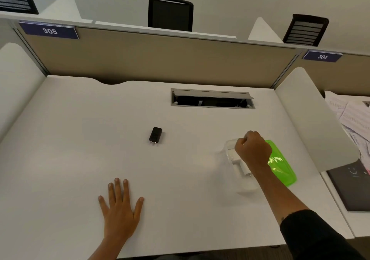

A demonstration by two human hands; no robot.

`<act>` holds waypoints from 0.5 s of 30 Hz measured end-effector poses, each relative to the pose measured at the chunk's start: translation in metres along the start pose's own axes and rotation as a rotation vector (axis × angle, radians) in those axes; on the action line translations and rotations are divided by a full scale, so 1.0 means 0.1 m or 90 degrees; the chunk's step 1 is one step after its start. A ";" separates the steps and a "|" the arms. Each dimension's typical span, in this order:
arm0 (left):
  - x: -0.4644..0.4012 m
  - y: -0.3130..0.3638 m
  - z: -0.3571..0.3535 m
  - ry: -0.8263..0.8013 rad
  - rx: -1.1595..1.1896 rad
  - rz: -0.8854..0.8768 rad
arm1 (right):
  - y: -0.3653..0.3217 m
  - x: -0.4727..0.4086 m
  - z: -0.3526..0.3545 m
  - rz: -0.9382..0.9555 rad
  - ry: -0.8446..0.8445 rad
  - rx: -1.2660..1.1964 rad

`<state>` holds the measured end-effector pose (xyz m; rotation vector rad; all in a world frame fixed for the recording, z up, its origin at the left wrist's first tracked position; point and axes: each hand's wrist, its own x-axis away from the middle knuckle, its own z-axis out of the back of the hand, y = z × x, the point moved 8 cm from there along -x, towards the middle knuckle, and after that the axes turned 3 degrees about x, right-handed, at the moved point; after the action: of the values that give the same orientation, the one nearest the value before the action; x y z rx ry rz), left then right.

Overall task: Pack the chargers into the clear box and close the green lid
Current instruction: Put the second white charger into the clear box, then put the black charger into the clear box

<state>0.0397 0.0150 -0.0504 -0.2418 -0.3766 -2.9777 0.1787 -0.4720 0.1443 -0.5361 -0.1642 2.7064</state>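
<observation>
A black charger (155, 135) lies on the white desk near its middle, prongs toward me. At the right stands the clear box (228, 149), with white chargers (241, 164) inside it. The green lid (282, 167) lies flat just right of the box, partly behind my wrist. My right hand (253, 149) hovers over the box with its fingers curled closed; whether it holds anything is hidden. My left hand (120, 205) rests flat on the desk near the front edge, fingers spread, well below and left of the black charger.
A recessed cable tray (212, 99) with its flap raised sits at the back of the desk (80, 139). A white side divider (312, 119) bounds the right; papers (354, 119) and a dark book (352, 189) lie on the neighbouring desk. A beige partition (160, 57) closes the back.
</observation>
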 end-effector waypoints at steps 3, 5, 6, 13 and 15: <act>0.01 0.01 0.02 0.004 0.000 0.002 | -0.44 0.01 -0.08 0.071 0.005 -0.061; 0.01 0.01 0.02 0.004 -0.002 0.003 | -0.81 0.08 -0.25 0.148 -0.044 -0.102; 0.01 0.01 0.02 0.003 -0.004 0.003 | -1.02 0.14 -0.36 0.195 -0.083 -0.113; 0.03 0.02 0.05 0.007 0.005 0.004 | -2.28 0.56 -1.12 0.424 -0.371 -0.062; 0.03 0.03 0.05 0.011 0.011 0.005 | -2.55 0.64 -1.25 0.495 -0.391 -0.020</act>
<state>0.0379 0.0133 -0.0440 -0.2156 -0.3980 -2.9650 0.2587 -0.2066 0.0539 0.3348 -0.1828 3.5514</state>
